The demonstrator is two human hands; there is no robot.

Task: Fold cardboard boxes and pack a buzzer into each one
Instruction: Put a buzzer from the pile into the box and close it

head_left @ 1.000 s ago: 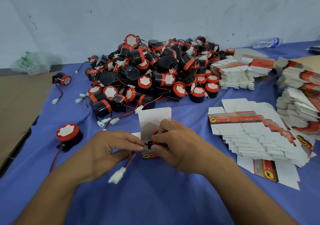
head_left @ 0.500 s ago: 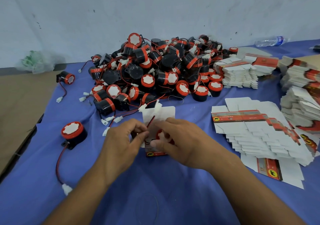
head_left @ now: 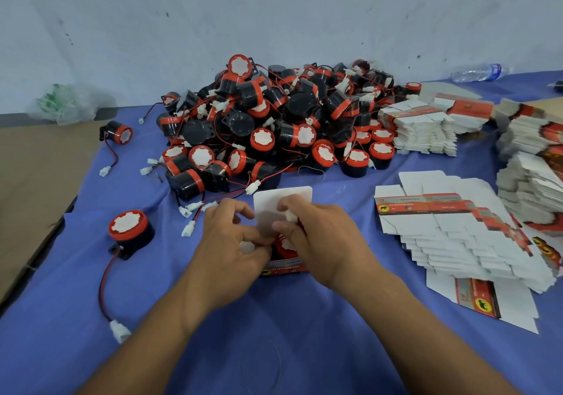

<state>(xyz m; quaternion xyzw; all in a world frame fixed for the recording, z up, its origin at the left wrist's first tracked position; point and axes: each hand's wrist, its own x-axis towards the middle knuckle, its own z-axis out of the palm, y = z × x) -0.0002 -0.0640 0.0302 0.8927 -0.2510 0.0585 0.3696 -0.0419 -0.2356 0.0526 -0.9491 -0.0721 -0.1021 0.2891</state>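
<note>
We see a table under a blue cloth (head_left: 304,333). At the back of it lies a big heap of buzzers (head_left: 274,126), black with red rims, their wires tangled. On the left, apart from the heap, lie a near buzzer (head_left: 129,231) and a far buzzer (head_left: 117,132). On the right we find fanned box blanks (head_left: 457,236), with taller stacks (head_left: 533,187) beside them and a rear stack (head_left: 423,129) against the heap. A plastic bottle (head_left: 478,72) lies at the far edge, and an open box (head_left: 285,268) rests mid-cloth.

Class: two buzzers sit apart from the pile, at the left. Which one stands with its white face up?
The nearer buzzer, beside the left hand; the farther buzzer lies on its side.
</note>
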